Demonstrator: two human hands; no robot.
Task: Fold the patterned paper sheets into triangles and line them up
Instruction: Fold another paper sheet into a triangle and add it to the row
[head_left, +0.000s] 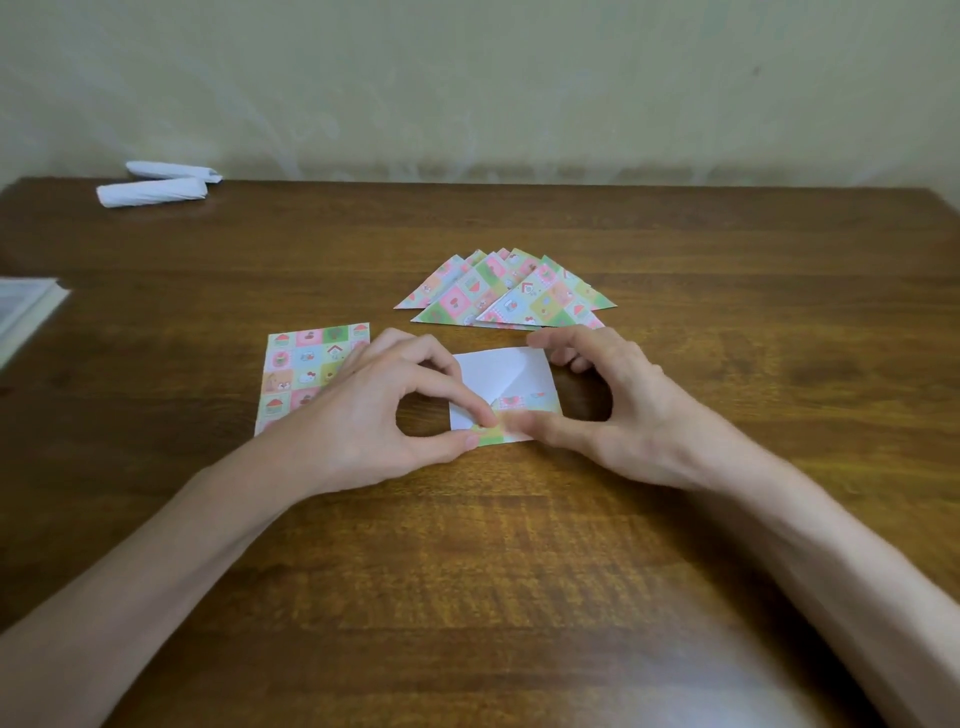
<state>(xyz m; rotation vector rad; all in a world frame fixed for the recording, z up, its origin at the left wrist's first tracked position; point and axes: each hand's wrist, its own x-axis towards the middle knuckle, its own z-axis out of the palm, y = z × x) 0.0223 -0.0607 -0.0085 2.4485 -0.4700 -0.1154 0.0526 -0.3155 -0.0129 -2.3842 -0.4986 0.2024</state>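
A plain pale wall (467, 78) rises behind a dark wooden table (467, 545) with a streaked, glossy grain. Take the half-folded sheet (498, 374) as the centre of the dial.

Far out at 10 o'clock, by the table's back edge, lie two white paper rolls (150, 191), crumpled at the ends, side by side. At 9 o'clock, on the table's left edge, is the corner of a thin booklet (26, 306), too blurred to read. Nearer at 9 o'clock a flat stack of patterned paper (301, 374) lies face up, with a grid of pink, green, blue and yellow squares holding small pictures. The left hand (363, 415) covers its near right part.

At 12 o'clock, just beyond the fingers, the folded triangles (509, 293) overlap in a fanned row with their points away from the person and their long edges nearest.

The half-folded sheet lies white side up, with a diagonal crease. A patterned strip is turned over along its near edge.

The left thumb and forefinger pinch its corner at 7 o'clock, and the other fingers arch over its left side.

The right hand (613, 410) spans the sheet. Its thumb is laid along the patterned strip, and its curled fingers hide the corner at 2 o'clock.
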